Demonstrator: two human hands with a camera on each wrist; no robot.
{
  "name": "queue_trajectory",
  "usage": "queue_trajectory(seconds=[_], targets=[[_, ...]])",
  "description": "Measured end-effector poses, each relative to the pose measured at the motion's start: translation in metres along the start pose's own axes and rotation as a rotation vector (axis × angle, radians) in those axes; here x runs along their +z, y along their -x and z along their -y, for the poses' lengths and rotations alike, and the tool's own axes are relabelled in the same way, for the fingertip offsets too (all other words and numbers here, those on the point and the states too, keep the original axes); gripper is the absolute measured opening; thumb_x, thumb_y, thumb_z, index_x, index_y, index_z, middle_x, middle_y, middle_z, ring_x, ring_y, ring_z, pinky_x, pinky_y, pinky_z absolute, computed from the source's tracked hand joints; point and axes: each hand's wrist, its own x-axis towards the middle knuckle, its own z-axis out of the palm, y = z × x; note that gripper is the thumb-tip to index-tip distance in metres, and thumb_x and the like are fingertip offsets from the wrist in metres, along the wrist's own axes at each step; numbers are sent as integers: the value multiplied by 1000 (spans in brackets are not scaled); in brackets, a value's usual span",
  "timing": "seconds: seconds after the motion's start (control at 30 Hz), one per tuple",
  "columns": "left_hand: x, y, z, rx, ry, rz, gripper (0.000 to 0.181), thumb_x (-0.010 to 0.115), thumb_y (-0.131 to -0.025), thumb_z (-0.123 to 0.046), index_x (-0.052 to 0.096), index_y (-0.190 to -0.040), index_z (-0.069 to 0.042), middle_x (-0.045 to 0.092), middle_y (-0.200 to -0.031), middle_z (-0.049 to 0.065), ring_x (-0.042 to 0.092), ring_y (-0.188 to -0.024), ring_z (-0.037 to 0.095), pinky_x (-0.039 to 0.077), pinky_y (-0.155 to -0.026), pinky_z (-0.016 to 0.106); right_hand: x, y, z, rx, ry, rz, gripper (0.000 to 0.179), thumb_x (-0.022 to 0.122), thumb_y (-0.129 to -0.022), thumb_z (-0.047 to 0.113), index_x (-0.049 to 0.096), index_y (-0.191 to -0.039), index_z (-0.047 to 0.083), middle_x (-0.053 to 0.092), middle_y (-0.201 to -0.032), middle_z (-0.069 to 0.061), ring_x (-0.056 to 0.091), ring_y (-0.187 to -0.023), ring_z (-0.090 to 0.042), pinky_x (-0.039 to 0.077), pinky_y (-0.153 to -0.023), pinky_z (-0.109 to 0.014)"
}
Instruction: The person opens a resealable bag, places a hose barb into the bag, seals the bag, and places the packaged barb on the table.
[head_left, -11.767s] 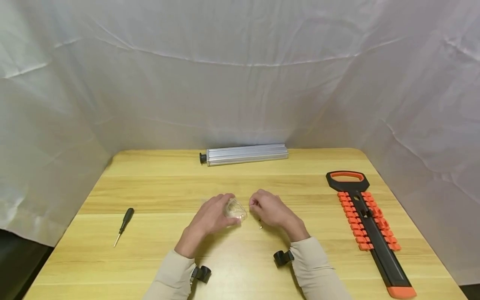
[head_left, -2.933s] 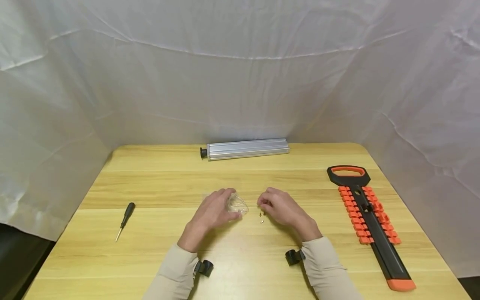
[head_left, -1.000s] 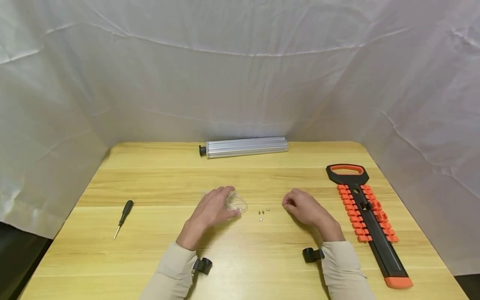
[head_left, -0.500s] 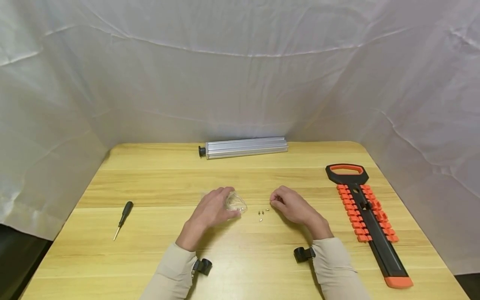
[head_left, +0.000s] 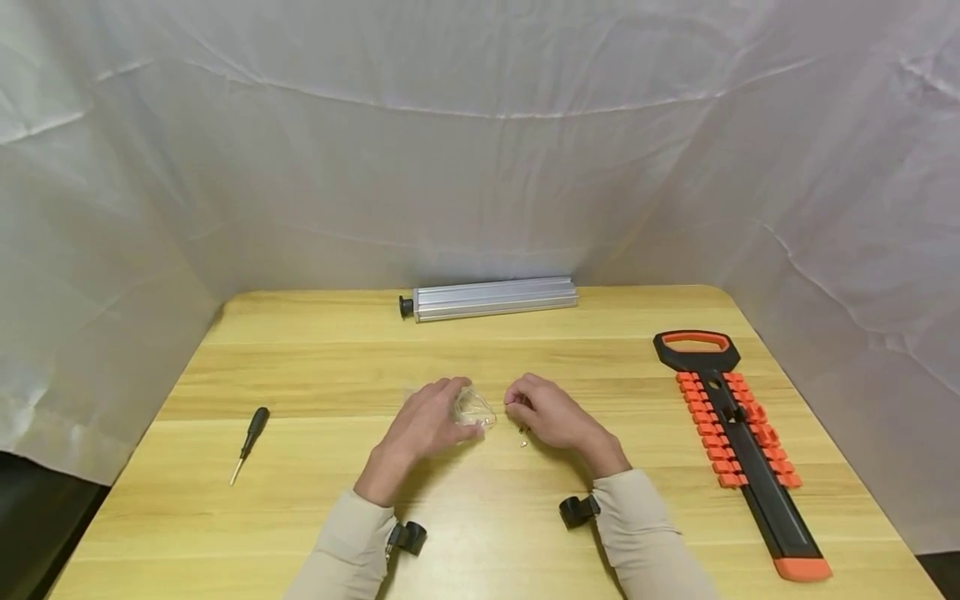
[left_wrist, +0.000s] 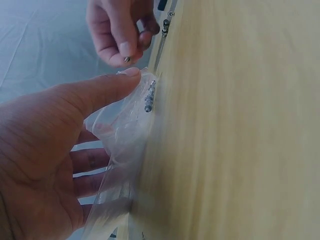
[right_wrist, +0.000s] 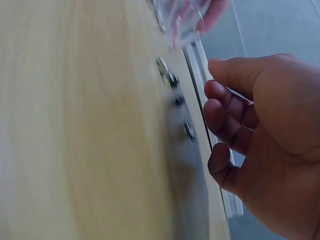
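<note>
A: Set your clock face on the clear plastic bag [head_left: 474, 408], twelve o'clock at the table's [head_left: 480, 558] far edge. What lies farthest left of you?

B: Your black-handled screwdriver [head_left: 248, 444], well out at nine o'clock, its tip toward seven. Nearer, at seven, a black wrist camera [head_left: 408, 537] sits by your beige left sleeve [head_left: 347, 537].

A: And your left hand [head_left: 420, 425]?

B: Just off nine o'clock, holding the bag: your thumb lies along its mouth and your other fingers spread behind the plastic. A row of metal pieces [left_wrist: 149, 97] shows at the bag's edge; you can't tell from here whether they are inside.

A: Straight ahead of you?

B: At twelve, the aluminium profile [head_left: 495, 300] lies near the table's far edge, its black knob [head_left: 406, 307] at the left end.

A: Then to your right?

B: Several loose metal fittings [head_left: 523, 444] lie on the table near the bag at four o'clock. Your right hand [head_left: 551, 411] is at three, thumb and fingertip together, pinching one small metal fitting [left_wrist: 127, 59] close to your left thumb but apart from it.

A: Farthest right?

B: Your black-and-orange clip rack [head_left: 765, 483], well out past three, handle toward eleven.
</note>
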Motion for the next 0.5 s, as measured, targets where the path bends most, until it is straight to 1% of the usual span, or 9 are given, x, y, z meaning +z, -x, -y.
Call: queue_trajectory(seconds=[0.23, 0.4, 0.5], targets=[[0, 1, 0, 9, -8, -12, 74, 78, -76, -48, 50, -137, -16, 64, -119, 7, 61, -100, 22, 52, -81, 38, 12, -11, 15, -18, 34, 26, 4, 60, -96, 19, 64, -97, 17, 56, -89, 7, 53, -82, -7, 48, -76, -25], [1, 1, 1, 9, -5, -10, 74, 78, -76, -48, 50, -137, -16, 64, -120, 7, 61, -101, 23, 51, -83, 39, 19, -15, 18, -44, 50, 41, 5, 59, -96, 18, 64, -97, 18, 56, -91, 8, 53, -83, -6, 49, -78, -26], [2, 0, 2, 10, -9, -4, 75, 77, -77, -49, 49, -138, -17, 63, -123, 7, 61, -105, 24, 51, -86, 41, 20, -14, 19, -39, 47, 52, 5, 59, -97, 19, 64, -98, 19, 56, -92, 8, 54, -84, -6, 49, -79, -26]])
